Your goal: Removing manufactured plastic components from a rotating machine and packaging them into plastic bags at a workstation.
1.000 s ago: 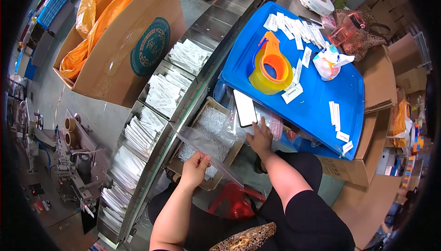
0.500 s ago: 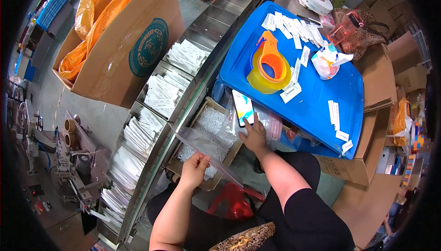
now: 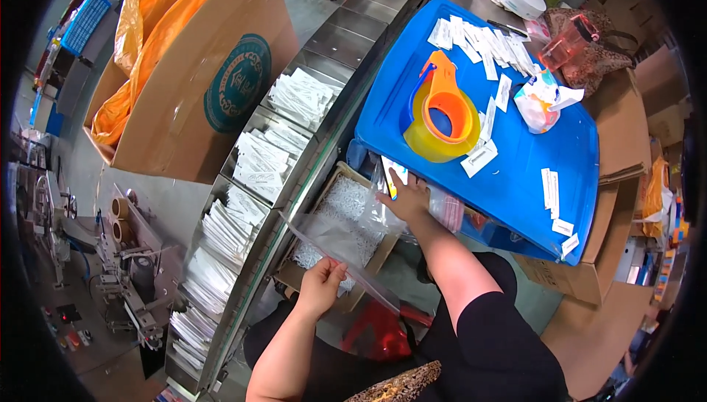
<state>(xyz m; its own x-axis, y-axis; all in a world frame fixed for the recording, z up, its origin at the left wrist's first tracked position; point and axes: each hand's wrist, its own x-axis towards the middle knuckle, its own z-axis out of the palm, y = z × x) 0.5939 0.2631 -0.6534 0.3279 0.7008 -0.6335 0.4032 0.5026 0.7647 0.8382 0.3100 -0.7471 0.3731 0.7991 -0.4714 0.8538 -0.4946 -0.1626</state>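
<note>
Hands: left [image 3: 322,283] pinches clear bag [image 3: 335,244], right [image 3: 404,197] grips white packet [image 3: 394,177].

We see a clear, flat plastic bag [image 3: 346,244], stretched out open above a cardboard box [image 3: 372,258] of small white packets, beside a blue tray's edge.

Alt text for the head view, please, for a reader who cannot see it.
Seen from above, the left hand holds a clear plastic bag over a cardboard box of small white pieces, while the right hand grips a small card by a blue table.
</note>
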